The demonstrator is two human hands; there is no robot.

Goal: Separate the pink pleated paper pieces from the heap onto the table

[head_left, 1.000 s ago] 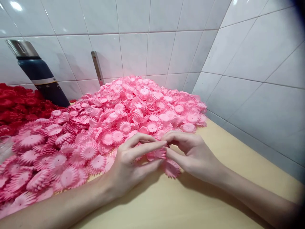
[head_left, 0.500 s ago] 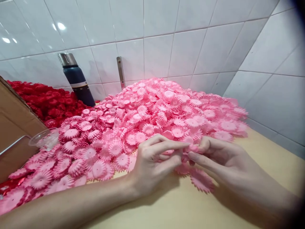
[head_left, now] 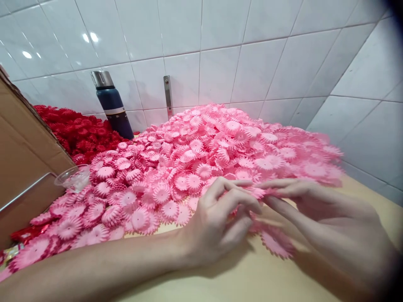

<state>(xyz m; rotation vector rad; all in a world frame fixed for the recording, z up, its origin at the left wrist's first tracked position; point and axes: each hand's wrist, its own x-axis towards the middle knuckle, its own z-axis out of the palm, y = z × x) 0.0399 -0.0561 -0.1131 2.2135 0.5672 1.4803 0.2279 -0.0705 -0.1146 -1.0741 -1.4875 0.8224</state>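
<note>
Between my two hands is a pink flower-shaped piece with a toothed edge [head_left: 260, 193], partly hidden by fingers and blurred. My right hand [head_left: 327, 214] pinches its right side between thumb and straight fingers. With fingers curled, my left hand [head_left: 223, 222] grips the same piece from the left; its fingertips are partly hidden. Below the hands, another pink toothed disc [head_left: 277, 241] lies on the pale yellow table [head_left: 195, 281]. Just behind them rises a large heap of such pink discs [head_left: 201, 147], many with a small centre hole.
A dark blue bottle with a steel cap [head_left: 113, 107] stands at the back left, beside a heap of red pieces [head_left: 78, 130]. A cardboard box [head_left: 28, 155] and a clear plastic cup [head_left: 74, 178] are at left. White tiles [head_left: 220, 75] line the back.
The view has shifted, so everything sits further right. My left fingers have curled more, and my right fingers have straightened around the pink piece, which now looks flatter.
</note>
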